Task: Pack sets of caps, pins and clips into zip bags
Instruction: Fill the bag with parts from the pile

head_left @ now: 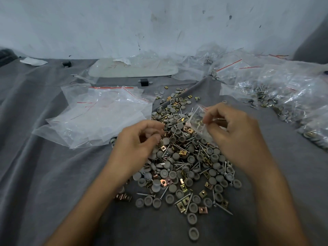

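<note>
A big heap of grey caps, metal pins and brass clips (186, 160) lies on the grey cloth in the middle. My right hand (234, 134) pinches a small clear zip bag (198, 119) above the heap; a few parts show inside it. My left hand (140, 139) hovers over the heap's left side with fingers curled; whether it holds small parts, I cannot tell. A stack of empty zip bags (99, 114) with red strips lies to the left.
Filled zip bags (284, 89) pile up at the right and back right. A pale flat board (131, 70) lies at the back by the wall. Two small black blocks (144, 82) sit on the grey cloth (35, 157).
</note>
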